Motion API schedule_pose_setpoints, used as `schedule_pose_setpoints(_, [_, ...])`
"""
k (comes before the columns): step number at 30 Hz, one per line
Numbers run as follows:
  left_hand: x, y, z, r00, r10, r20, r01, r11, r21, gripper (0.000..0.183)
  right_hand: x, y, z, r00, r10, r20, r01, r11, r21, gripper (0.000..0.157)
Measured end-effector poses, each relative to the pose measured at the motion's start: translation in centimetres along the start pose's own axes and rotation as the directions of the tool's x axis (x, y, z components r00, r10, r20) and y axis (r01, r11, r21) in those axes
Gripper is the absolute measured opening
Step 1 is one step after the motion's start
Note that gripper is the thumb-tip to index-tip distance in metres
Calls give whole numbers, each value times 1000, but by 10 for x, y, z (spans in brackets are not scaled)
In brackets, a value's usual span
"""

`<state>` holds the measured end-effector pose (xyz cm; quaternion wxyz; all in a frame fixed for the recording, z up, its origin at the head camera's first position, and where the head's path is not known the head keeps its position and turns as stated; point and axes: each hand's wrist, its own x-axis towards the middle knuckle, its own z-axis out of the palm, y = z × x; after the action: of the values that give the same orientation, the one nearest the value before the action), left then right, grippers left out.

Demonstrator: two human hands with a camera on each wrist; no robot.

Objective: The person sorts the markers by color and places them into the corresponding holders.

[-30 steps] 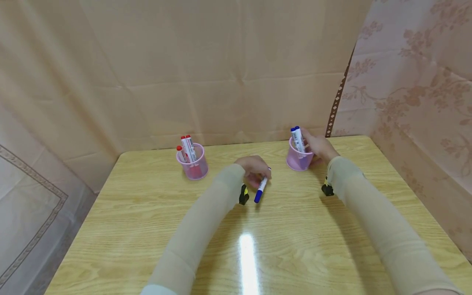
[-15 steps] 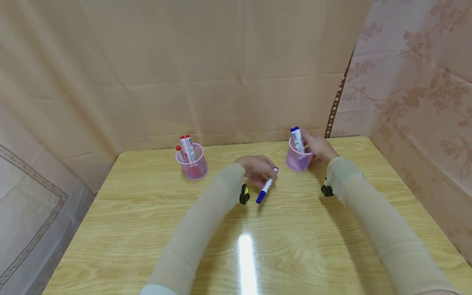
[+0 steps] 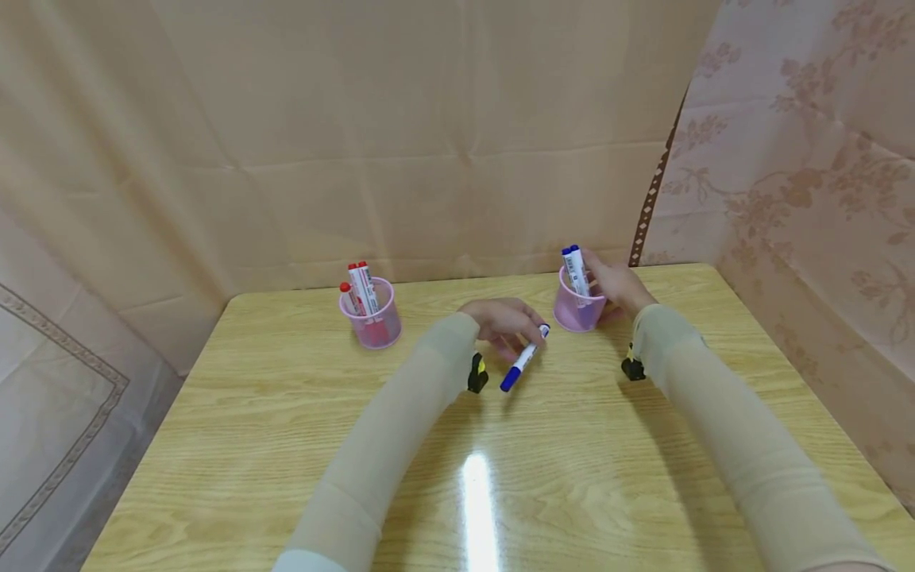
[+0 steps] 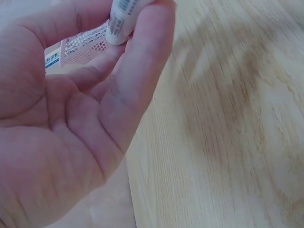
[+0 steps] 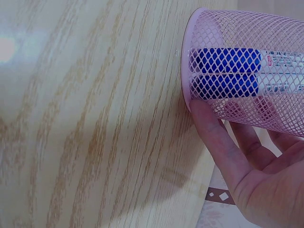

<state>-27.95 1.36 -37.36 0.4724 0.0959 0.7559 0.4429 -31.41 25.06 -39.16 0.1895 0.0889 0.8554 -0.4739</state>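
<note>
Above the middle of the table, my left hand (image 3: 506,322) pinches a blue-capped whiteboard marker (image 3: 525,359), tilted with its blue cap toward me. The left wrist view shows only the marker's white end (image 4: 122,21) between thumb and fingers. My right hand (image 3: 620,287) holds the right side of a pink mesh pen cup (image 3: 579,311), which stands at the back right. Inside that cup, two blue markers (image 5: 225,72) stand with their large blue caps down, seen through the mesh. The fingers (image 5: 216,137) of the right hand lie along the cup's wall, one close to its base.
A second pink mesh pen cup (image 3: 381,338) with several red markers (image 3: 364,287) stands at the back left. The wooden table (image 3: 572,477) ends against a beige cloth (image 3: 429,159) behind. A floral cloth (image 3: 822,199) hangs along the right side.
My left hand has moved slightly right with the marker, toward the cup of blue markers, and the marker has tilted more to the right. The right hand and both cups stay practically in place.
</note>
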Motion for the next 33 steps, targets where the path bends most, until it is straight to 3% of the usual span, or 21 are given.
schedule_pose_setpoints(6, [-1,5,-1,999,19,40,-19,1000,14,46,1,0,0,1000,-5,1,5,1000,-5,118])
schedule_pose_setpoints(11, [-4,8,-2,997,45,69,-47,998,31,48,2,0,1,1000,-15,-9,15,1000,7,108])
schedule_pose_setpoints(20, [-8,17,-4,989,111,94,-111,994,-5,53,2,-1,0,1000,1,-6,-1,1000,16,104])
schedule_pose_setpoints(28, [-9,22,-5,993,99,58,-96,994,-47,53,3,1,-1,1000,-7,10,7,1000,-8,105])
schedule_pose_setpoints(33, [-7,22,-5,988,152,-34,-154,985,-82,55,3,2,-1,1000,-7,10,7,1000,-10,112])
